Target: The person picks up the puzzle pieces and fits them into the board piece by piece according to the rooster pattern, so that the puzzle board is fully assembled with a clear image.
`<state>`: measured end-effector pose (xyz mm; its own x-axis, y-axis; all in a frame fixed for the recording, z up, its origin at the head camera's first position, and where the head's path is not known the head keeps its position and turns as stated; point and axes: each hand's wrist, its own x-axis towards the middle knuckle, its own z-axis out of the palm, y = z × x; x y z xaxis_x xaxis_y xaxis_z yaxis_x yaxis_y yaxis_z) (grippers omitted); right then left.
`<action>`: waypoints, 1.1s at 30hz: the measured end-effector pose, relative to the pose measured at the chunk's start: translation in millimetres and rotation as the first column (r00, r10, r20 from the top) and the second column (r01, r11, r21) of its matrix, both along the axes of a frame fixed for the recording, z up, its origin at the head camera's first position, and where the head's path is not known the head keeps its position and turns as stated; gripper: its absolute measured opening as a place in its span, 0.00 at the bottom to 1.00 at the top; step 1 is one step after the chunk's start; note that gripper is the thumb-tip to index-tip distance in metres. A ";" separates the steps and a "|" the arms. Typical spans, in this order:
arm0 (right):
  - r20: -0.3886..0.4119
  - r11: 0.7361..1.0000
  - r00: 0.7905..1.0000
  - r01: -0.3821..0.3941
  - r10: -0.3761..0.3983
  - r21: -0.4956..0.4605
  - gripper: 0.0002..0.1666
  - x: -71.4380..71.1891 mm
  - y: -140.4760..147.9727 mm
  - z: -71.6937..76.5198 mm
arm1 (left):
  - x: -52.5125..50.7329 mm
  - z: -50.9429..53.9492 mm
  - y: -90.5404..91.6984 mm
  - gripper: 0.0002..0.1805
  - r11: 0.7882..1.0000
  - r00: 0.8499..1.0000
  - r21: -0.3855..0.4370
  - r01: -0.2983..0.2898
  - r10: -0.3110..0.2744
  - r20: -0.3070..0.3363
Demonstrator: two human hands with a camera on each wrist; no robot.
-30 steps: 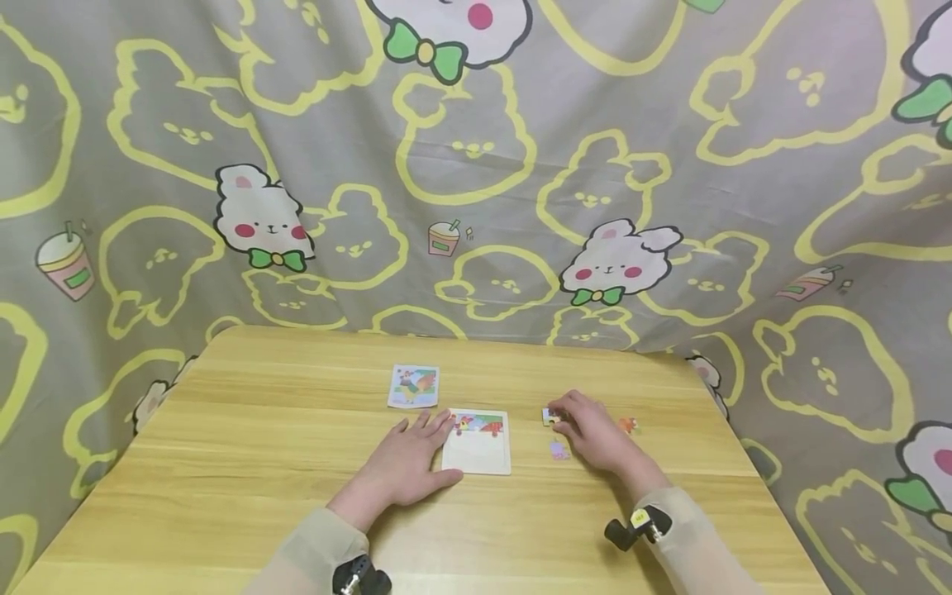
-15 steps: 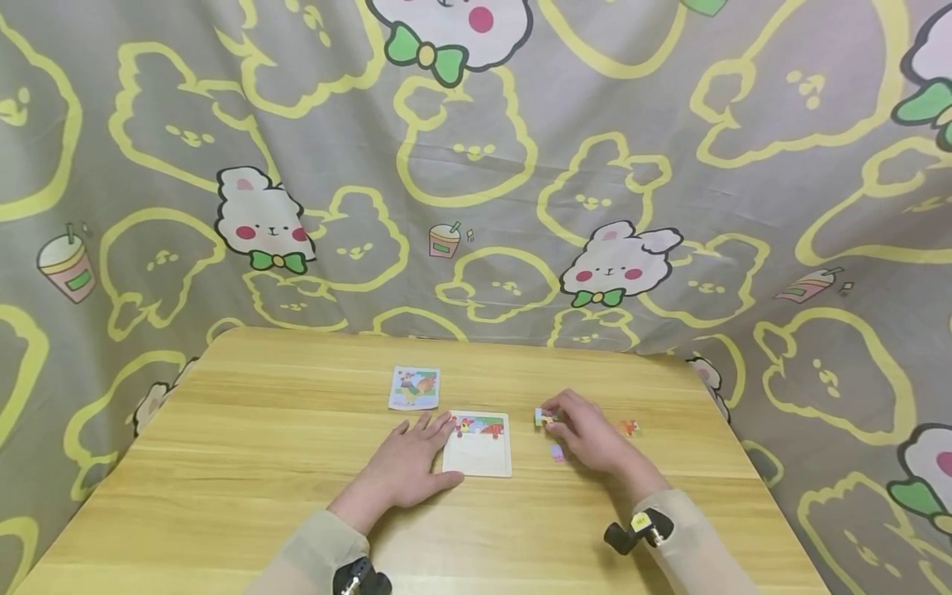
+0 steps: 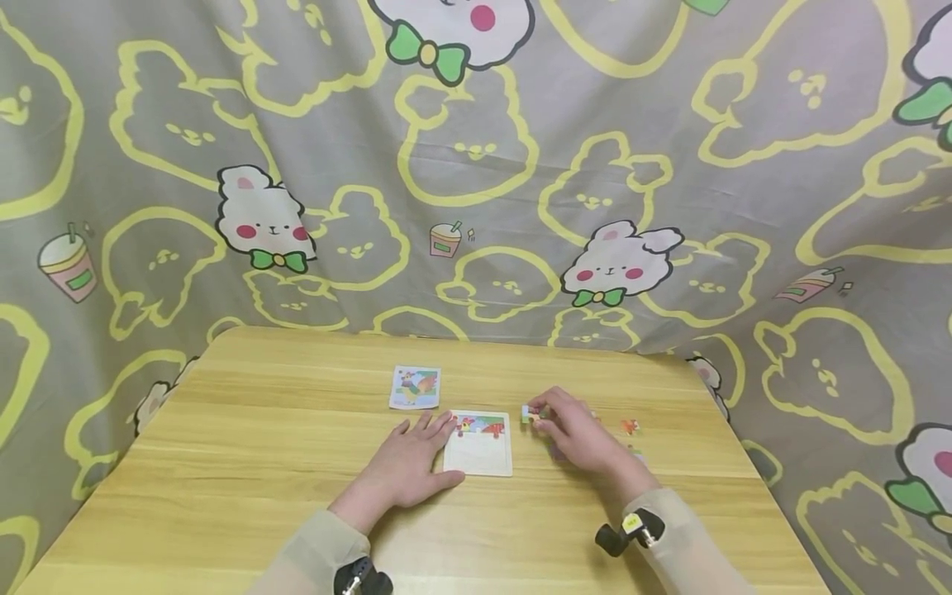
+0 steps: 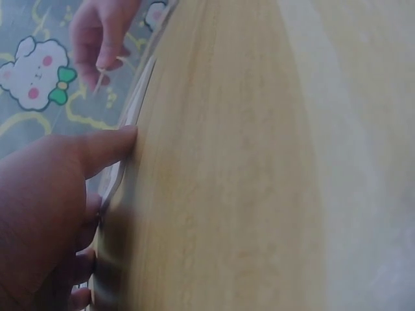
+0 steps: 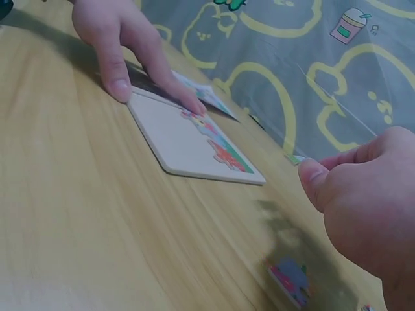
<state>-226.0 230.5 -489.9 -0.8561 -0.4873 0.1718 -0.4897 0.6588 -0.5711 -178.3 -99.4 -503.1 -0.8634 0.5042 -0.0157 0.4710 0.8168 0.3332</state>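
A white puzzle board [image 3: 478, 457] lies on the table with a strip of colourful pieces fitted along its far edge; its near part is bare white. My left hand [image 3: 405, 464] rests at the board's left side, fingers spread, with a fingertip and the thumb touching it. To the right of the board, my right hand [image 3: 583, 434] pinches a puzzle piece [image 3: 527, 415] between thumb and fingers. In the right wrist view this piece [image 5: 296, 159] shows only as a small edge, held above the table. A purple puzzle piece [image 5: 290, 281] lies below that hand.
A card with a rooster picture [image 3: 415, 388] lies behind the board, to its left. An orange puzzle piece [image 3: 630, 426] is on the wooden table [image 3: 223, 463] right of my right hand. A patterned curtain [image 3: 491, 223] hangs along the table's far side.
My right hand has moved left toward the board, carrying the pinched puzzle piece away from the other loose pieces. The left hand and the board have stayed in place.
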 end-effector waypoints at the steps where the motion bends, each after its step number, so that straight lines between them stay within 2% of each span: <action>1: -0.004 1.000 1.000 -0.008 0.008 -0.004 0.16 -0.2 -1.7 -0.3 | 0.3 0.3 -0.1 0.50 1.000 1.000 0.001 0.000 0.000 0.001; 11: -0.066 0.998 0.996 -0.055 0.055 0.001 0.16 0.2 -19.8 -3.2 | 1.5 -0.5 -0.3 0.50 1.000 1.000 -0.001 -0.001 0.001 -0.001; 33: -0.028 0.995 0.995 -0.097 0.096 -0.026 0.17 7.1 -43.7 -10.4 | -0.5 -1.5 -0.3 0.50 1.000 1.000 -0.011 -0.007 0.008 0.018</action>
<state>-219.0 186.8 -500.2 -0.8002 -0.5624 0.2082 -0.5654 0.5918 -0.5745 -178.8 -99.7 -504.6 -0.8667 0.4975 -0.0371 0.4587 0.8239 0.3330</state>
